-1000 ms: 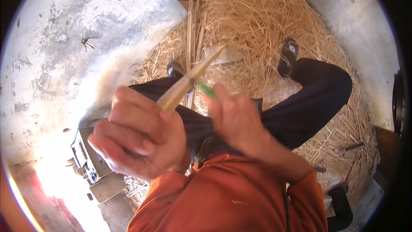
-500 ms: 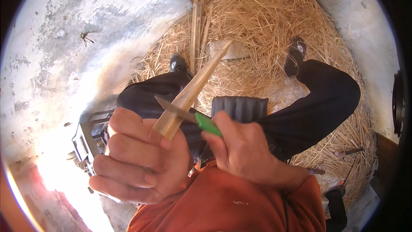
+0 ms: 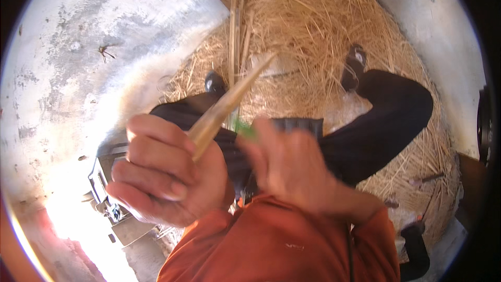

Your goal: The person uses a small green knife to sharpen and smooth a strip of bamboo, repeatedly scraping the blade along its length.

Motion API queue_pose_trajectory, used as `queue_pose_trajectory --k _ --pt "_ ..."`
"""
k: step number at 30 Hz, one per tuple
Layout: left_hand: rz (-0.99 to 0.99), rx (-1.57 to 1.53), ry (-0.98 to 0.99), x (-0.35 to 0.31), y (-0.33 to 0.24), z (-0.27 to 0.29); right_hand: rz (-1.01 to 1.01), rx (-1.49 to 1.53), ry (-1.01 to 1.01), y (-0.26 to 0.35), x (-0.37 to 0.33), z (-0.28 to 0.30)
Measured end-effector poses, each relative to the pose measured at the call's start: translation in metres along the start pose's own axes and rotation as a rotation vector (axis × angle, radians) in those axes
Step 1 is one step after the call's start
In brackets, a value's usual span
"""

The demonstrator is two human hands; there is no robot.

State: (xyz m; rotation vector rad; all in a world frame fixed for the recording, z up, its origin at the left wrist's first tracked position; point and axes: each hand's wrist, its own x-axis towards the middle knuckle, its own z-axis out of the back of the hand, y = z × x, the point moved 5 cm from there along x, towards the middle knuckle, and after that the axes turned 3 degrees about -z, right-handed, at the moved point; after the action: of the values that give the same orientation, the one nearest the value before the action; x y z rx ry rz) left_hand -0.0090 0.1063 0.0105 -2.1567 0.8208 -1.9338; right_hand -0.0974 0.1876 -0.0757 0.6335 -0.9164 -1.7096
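Note:
My left hand (image 3: 169, 169) is closed round the thick end of a pale wooden strip (image 3: 224, 108) that tapers to a point. The strip slants up and away to the right. Close to its right side, my right hand (image 3: 292, 164) grips a knife by its green handle (image 3: 245, 129). That hand is smeared by motion. The blade cannot be made out, so whether it touches the strip is unclear.
Straw-like shavings (image 3: 308, 26) cover the ground ahead, with several long wooden strips (image 3: 234, 47) lying on them. A black padded object (image 3: 297, 124) sits between my bent legs. A dark metal frame (image 3: 107, 177) stands at left. Pale walls (image 3: 120, 31) rise on both sides.
My right hand has moved slightly up with the knife and blurred. The blade, seen across the strip before, no longer shows. The strip has shifted slightly left and turned narrower to view.

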Motion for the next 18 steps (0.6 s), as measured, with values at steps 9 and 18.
queue_pose_trajectory --k 9,18 --pt "0.030 -0.008 0.002 -0.003 -0.007 0.005 -0.132 0.246 0.027 -0.002 0.001 0.022" --pt "0.222 -0.141 -0.155 0.007 -0.001 0.016 -0.029 0.435 0.057 -0.026 -0.006 -0.019"
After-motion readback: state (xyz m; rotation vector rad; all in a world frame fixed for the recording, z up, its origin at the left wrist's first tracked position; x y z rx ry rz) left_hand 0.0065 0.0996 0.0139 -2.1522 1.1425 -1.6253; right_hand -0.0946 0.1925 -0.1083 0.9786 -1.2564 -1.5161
